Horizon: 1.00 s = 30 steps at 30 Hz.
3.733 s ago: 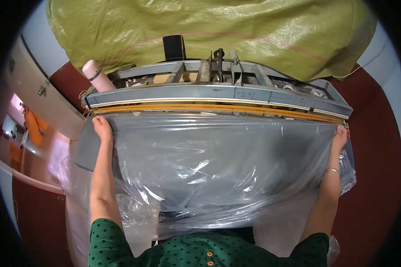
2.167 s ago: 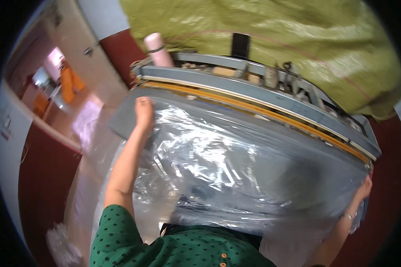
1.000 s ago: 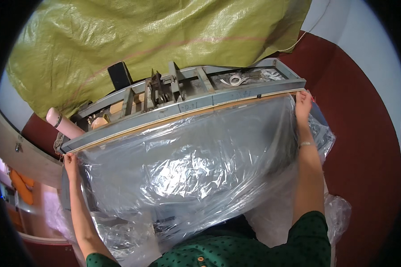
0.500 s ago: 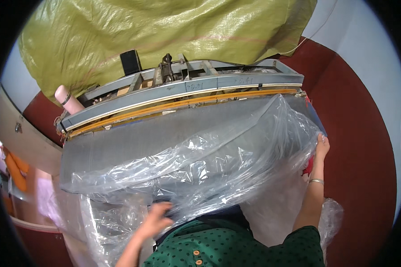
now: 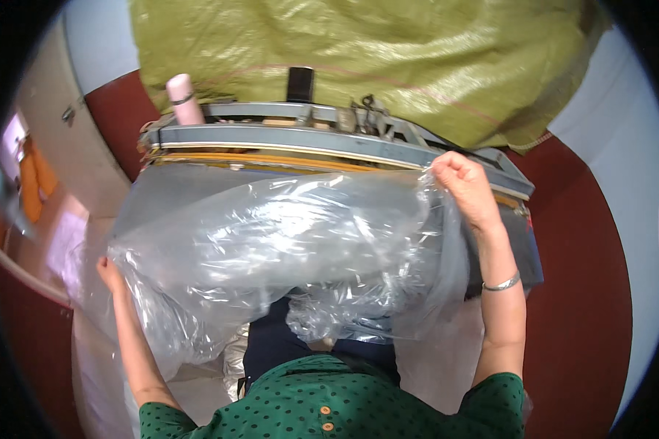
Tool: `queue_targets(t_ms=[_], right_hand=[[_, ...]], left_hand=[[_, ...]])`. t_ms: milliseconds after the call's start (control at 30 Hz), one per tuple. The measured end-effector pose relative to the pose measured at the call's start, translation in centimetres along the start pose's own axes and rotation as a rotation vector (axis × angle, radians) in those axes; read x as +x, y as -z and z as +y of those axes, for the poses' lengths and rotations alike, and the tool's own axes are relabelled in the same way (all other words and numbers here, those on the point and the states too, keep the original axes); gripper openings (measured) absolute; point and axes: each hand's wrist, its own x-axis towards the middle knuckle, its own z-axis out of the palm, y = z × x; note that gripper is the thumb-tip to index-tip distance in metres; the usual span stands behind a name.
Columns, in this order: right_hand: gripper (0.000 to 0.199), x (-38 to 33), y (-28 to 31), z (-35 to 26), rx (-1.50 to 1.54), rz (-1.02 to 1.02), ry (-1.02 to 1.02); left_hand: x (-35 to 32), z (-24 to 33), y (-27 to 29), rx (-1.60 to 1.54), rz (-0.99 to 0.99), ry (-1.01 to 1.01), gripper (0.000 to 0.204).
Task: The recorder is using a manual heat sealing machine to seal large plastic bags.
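Note:
A large clear plastic sheet [image 5: 293, 227] spreads between my arms, crumpled and shiny, over a grey work surface [image 5: 157, 194]. My left hand [image 5: 110, 274] pinches its left edge beside the near left corner of the surface. Up by the metal bar, my right hand [image 5: 461, 183] has its fingers closed on the sheet's other edge, lifted above the surface. The lower part of the sheet hangs in bunched folds in front of my legs.
Along the far side runs a grey metal frame [image 5: 271, 136] with orange strips [image 5: 271, 159]. On it stand a pink bottle [image 5: 186, 101] and a dark phone-like slab [image 5: 300, 85]. Behind hangs a yellow-green tarp [image 5: 388, 58]. A door [image 5: 80, 124] stands at left.
My left hand has moved out to the left and taken hold of the sheet. My right hand has gone up and inward with its edge. The view has shifted too.

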Motion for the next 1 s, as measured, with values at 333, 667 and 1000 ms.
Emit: queue_targets(t_ms=[333, 667, 1000], right_hand=[[0.021, 2.5, -10.7, -5.3, -0.019, -0.267, 0.078], [0.019, 1.1, -10.0, -5.5, 0.059, -0.172, 0.028], [0.032, 0.5, -16.2, -3.8, 0.267, -0.324, 0.04]], left_hand=[[-24.6, 25.7, -11.5, -0.089, -0.769, -1.176, 0.053], [-27.4, 26.4, -18.9, -0.448, -0.84, -0.704, 0.011], [-26.4, 24.4, -18.0, -0.372, -0.549, -0.868, 0.016]])
